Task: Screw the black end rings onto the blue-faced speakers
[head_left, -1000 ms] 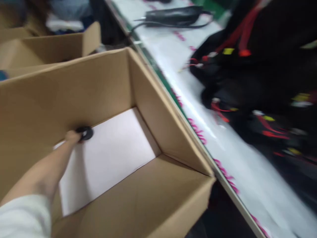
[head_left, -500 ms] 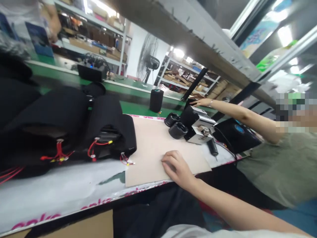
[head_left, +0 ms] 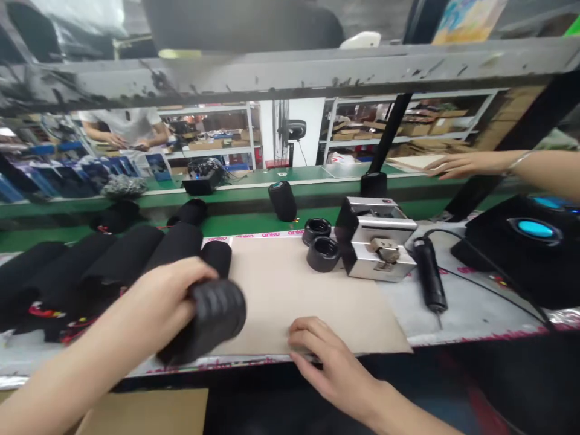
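My left hand (head_left: 167,293) is wrapped round a black cylindrical speaker body (head_left: 220,314), tilted above the left edge of a beige cardboard sheet (head_left: 267,284). Motion smears it a little. My right hand (head_left: 328,356) rests at the sheet's front edge, fingers loosely bent, thumb apart, nothing in it. Two black ring-shaped caps (head_left: 323,255) sit at the sheet's back right, beside a silver metal fixture (head_left: 385,241). On the left lies a row of black fabric-covered speaker bodies (head_left: 122,254), red wires hanging from their ends.
An electric screwdriver (head_left: 430,275) lies right of the fixture, its cable trailing. A black speaker (head_left: 281,201) stands on the green bench behind. Another person's hand (head_left: 457,164) touches a board at the back right. A shelf beam (head_left: 290,75) crosses overhead. Lit speakers (head_left: 512,254) stand far right.
My view has levelled and turned. My left hand has come into view holding a black speaker body. My right hand remains at the sheet's front edge. The other person's hand now touches a board.
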A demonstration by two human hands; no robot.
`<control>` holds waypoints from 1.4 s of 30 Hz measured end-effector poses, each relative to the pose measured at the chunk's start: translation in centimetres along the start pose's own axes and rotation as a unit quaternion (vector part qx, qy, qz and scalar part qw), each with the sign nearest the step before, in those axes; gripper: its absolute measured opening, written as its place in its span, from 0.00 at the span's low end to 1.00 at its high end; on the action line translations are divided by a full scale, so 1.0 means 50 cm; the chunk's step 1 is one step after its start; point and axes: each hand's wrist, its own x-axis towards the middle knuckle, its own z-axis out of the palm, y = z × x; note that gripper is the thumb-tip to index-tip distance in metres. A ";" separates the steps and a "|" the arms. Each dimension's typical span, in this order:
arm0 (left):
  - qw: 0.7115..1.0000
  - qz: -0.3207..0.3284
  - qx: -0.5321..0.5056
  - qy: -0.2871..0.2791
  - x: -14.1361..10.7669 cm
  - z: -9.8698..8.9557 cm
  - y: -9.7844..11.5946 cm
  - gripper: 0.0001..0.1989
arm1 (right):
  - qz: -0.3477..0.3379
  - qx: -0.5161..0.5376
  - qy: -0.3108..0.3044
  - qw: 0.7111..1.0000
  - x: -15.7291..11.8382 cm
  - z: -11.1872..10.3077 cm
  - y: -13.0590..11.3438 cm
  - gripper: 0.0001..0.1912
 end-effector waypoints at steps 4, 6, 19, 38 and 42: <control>0.987 0.033 0.078 -0.136 0.257 0.088 0.171 0.14 | 0.021 0.049 0.026 0.998 -0.041 -0.055 0.035 0.09; 0.981 0.016 0.094 -0.169 0.363 0.146 0.219 0.06 | 0.022 0.071 0.035 0.997 -0.051 -0.069 0.059 0.09; 0.959 -0.039 0.082 -0.270 0.546 0.295 0.263 0.19 | -0.054 0.087 0.114 0.988 -0.067 -0.023 0.097 0.05; 0.917 -0.205 -0.250 -0.233 0.546 0.150 0.188 0.19 | 0.006 0.140 0.042 0.989 -0.056 -0.080 0.080 0.09; 0.930 -0.258 -0.250 -0.083 0.590 0.113 0.134 0.15 | 0.049 0.120 0.022 0.991 -0.044 -0.140 0.092 0.05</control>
